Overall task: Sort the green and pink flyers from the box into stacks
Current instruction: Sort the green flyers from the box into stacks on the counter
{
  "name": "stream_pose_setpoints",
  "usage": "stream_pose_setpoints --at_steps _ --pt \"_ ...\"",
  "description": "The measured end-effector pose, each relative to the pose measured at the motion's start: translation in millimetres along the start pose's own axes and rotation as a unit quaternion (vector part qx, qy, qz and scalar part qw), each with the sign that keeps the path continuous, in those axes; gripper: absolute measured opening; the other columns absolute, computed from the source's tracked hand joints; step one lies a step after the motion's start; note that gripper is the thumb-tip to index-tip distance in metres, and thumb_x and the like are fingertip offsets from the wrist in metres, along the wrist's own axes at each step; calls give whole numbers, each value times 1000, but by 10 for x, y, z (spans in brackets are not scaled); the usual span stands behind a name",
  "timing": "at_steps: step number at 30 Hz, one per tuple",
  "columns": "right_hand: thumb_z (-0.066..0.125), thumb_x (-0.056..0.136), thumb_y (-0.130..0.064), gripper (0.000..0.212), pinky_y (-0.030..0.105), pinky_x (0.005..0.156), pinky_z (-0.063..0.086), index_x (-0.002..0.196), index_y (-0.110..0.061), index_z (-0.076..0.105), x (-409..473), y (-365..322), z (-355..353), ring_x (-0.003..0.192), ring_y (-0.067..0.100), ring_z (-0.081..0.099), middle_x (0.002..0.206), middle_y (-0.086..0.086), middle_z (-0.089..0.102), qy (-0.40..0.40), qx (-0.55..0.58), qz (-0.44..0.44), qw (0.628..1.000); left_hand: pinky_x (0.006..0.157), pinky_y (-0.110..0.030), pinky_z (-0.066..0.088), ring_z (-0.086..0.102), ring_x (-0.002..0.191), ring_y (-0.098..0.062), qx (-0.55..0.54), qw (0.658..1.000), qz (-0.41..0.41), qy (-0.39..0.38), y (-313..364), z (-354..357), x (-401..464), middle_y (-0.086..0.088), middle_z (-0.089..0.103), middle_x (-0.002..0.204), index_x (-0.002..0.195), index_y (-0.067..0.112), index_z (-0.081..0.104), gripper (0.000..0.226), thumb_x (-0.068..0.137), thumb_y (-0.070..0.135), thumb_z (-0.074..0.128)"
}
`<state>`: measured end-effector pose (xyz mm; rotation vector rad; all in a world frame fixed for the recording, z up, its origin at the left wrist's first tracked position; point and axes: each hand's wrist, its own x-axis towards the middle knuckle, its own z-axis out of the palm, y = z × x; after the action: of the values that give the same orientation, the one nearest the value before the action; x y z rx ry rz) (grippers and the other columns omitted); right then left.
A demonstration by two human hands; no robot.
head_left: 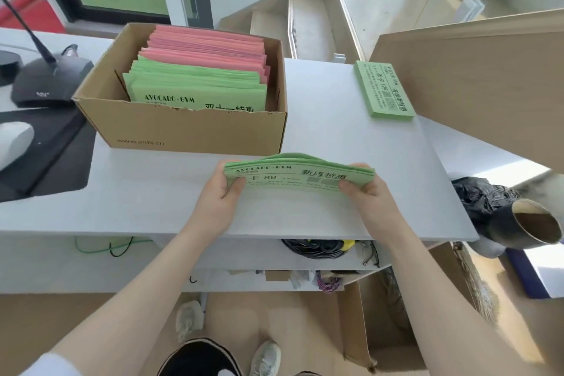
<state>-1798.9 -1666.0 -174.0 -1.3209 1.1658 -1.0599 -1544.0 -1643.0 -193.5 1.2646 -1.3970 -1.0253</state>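
Observation:
A bundle of green flyers (297,175) is held just above the white counter (152,192), bowed upward in the middle. My left hand (221,192) grips its left end and my right hand (363,189) grips its right end, thumbs on top. Behind it stands an open cardboard box (183,128) with green flyers (195,88) in front and pink flyers (207,46) at the back, all on edge. A flat stack of green flyers (384,89) lies at the counter's far right.
A desk microphone base (48,79) and a black mat (45,149) lie left of the box. A wooden panel (488,79) leans at the right edge. A black bag (479,195) and a cardboard tube (531,223) sit off the counter's right side.

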Motion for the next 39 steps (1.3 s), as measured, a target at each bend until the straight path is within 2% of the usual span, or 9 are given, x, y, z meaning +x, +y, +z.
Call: stream_pose_setpoints --at_steps 3,7,10,14,18,22,25,31,39 --pt "58 86 3 19 21 78 49 86 -16 59 64 -35 1 84 9 62 84 -6 68 23 -21 10 999 85 -10 39 55 97 11 42 999 -16 -10 -64 -46 29 18 62 104 105 27 52 27 96 3 43" --pt "67 80 0 22 33 79 47 81 -22 61 87 -157 -122 82 15 59 82 -2 65 40 -101 -2 994 82 -9 41 57 92 5 49 998 22 -12 -6 -85 103 28 64 93 99 41 50 34 95 8 45" --pt "67 78 -2 23 19 76 44 84 -23 60 93 -270 -204 80 3 55 82 -11 63 62 -213 -26 975 65 -6 37 50 70 4 115 987 114 -13 153 -66 249 31 57 82 95 39 49 30 92 10 45" --pt "73 76 -6 17 5 73 38 87 -18 70 178 -400 -352 83 -7 54 91 -13 61 69 -345 -81 933 73 -22 43 53 83 -6 165 961 223 -15 427 12 535 20 57 95 104 25 51 21 90 11 44" --pt "63 85 -6 23 14 69 42 87 -29 64 185 -417 -479 79 -2 57 88 -10 66 79 -323 -29 943 73 -18 39 55 86 -13 202 938 282 -22 701 237 791 1 65 98 112 17 55 25 89 19 47" --pt "55 90 -7 14 34 81 47 100 -14 62 227 -357 -631 92 19 62 98 5 69 106 -240 49 964 72 -19 45 56 75 -6 94 979 178 -36 1005 546 1044 5 67 91 107 17 61 22 86 15 61" --pt "53 91 -3 19 31 81 50 104 -13 62 372 -332 -785 91 13 65 101 0 70 127 -156 63 978 69 -15 47 61 77 -4 -75 997 22 -18 1073 824 1287 8 66 87 103 24 56 22 84 17 66" --pt "51 91 0 23 25 62 53 96 -20 61 831 -240 -1132 76 10 69 87 -7 73 126 -20 103 986 89 -29 50 63 100 -17 -291 934 -205 1 775 1469 1724 -5 61 114 127 17 36 41 91 9 55" --pt "48 92 1 35 23 65 54 114 -23 60 1599 -244 -1505 87 11 68 102 -4 71 129 39 58 989 78 -33 57 67 93 -13 -151 984 -96 2 657 2149 2333 2 62 117 133 30 45 53 91 -1 42"
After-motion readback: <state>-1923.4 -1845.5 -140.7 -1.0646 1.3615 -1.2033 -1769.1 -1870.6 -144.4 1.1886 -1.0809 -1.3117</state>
